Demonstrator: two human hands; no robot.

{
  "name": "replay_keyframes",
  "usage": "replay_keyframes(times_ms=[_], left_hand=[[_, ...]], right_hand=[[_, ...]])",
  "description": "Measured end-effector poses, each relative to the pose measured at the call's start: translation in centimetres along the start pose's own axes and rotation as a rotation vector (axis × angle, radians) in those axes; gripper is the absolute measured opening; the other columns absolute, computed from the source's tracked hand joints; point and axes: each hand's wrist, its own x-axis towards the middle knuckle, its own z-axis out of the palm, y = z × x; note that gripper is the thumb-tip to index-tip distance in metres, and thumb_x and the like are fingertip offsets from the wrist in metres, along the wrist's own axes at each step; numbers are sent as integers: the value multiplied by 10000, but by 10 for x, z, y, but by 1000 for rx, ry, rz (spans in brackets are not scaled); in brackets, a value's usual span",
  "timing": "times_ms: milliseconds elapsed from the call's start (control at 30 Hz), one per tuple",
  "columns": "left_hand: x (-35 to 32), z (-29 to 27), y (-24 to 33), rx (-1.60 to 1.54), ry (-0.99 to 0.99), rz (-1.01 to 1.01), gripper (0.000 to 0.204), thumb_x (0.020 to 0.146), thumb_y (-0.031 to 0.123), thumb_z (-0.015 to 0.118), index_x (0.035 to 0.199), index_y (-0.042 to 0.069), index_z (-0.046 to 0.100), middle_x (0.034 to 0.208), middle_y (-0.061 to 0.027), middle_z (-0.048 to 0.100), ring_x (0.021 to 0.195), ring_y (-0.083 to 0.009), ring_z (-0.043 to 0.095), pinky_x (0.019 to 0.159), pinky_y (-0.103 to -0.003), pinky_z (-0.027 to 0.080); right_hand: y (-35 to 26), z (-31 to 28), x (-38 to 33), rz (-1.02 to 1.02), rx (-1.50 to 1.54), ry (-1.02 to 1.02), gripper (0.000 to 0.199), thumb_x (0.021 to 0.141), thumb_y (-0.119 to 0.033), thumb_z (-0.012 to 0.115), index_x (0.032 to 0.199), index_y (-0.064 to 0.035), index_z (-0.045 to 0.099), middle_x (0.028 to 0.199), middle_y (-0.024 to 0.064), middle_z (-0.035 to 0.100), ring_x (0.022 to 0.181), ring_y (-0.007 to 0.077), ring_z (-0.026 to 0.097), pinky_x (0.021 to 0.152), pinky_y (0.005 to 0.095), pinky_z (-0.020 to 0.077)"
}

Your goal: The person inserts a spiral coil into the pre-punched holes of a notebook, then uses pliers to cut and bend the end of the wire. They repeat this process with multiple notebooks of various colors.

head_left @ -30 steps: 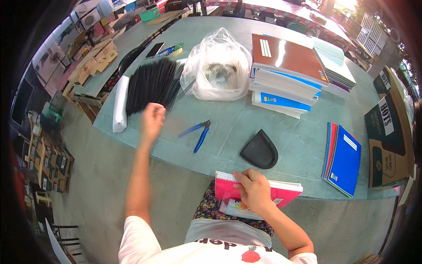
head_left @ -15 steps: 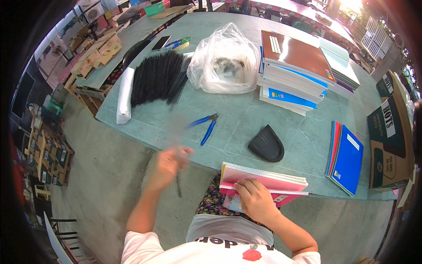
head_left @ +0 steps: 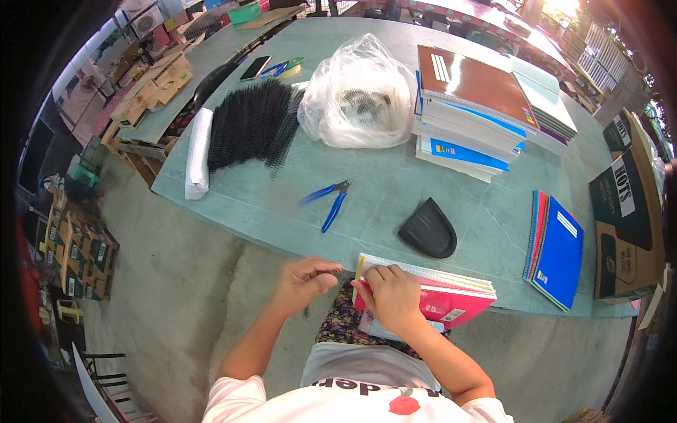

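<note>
My left hand (head_left: 305,283) is closed in a pinch just left of a pink-covered notebook (head_left: 451,303). Between its fingertips is the dark end of a thin black binding coil (head_left: 338,272), mostly hidden by the hand. The notebook rests against the near table edge above my lap, its row of white punched pages facing up. My right hand (head_left: 391,296) grips its left part, with fingers over the page edge and thumb at the left end. Blue-handled cutters (head_left: 334,209) lie spread on the table beyond my left hand. A black wedge-shaped holder (head_left: 429,231) sits beyond the notebook.
A pile of black coils (head_left: 250,125) lies at the far left beside a white roll (head_left: 199,154). Behind are a clear plastic bag (head_left: 324,106) and stacked notebooks (head_left: 472,84). Blue and red notebooks (head_left: 558,247) lie right, near a cardboard box (head_left: 624,247).
My left hand has moved right, bringing the coil to the notebook's left end. My right hand has shifted left and up along the notebook, whose pink front cover now shows more.
</note>
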Motion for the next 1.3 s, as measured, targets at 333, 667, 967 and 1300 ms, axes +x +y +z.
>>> replay_keyframes(times_ms=[333,667,967,1300], left_hand=[[-5,44,-2,460,103,120,170,805,101,690,922,-19,668,789,-82,678,686,-86,611,598,-242,489],[-3,53,-4,933,260,576,188,831,185,633,906,12,634,760,-133,629,694,-277,608,624,-334,467],[-1,44,-1,994,207,427,231,747,172,736,903,40,629,811,-84,590,685,-209,583,624,-310,475],[3,25,12,661,-67,264,210,778,164,704,912,26,618,802,-79,586,681,-159,569,596,-290,465]], right_hand=[[2,-13,1,161,260,-114,238,758,-76,638,991,-32,626,864,157,652,771,328,633,672,388,506],[-1,-13,1,115,220,-46,164,723,-54,654,882,-54,615,798,99,628,736,302,603,610,395,487],[-2,-15,2,67,196,-45,186,690,-45,657,863,-47,590,841,99,620,753,300,593,602,388,481],[2,-21,1,-15,274,-76,220,713,-28,636,930,-55,610,862,97,626,755,305,590,625,395,482]])
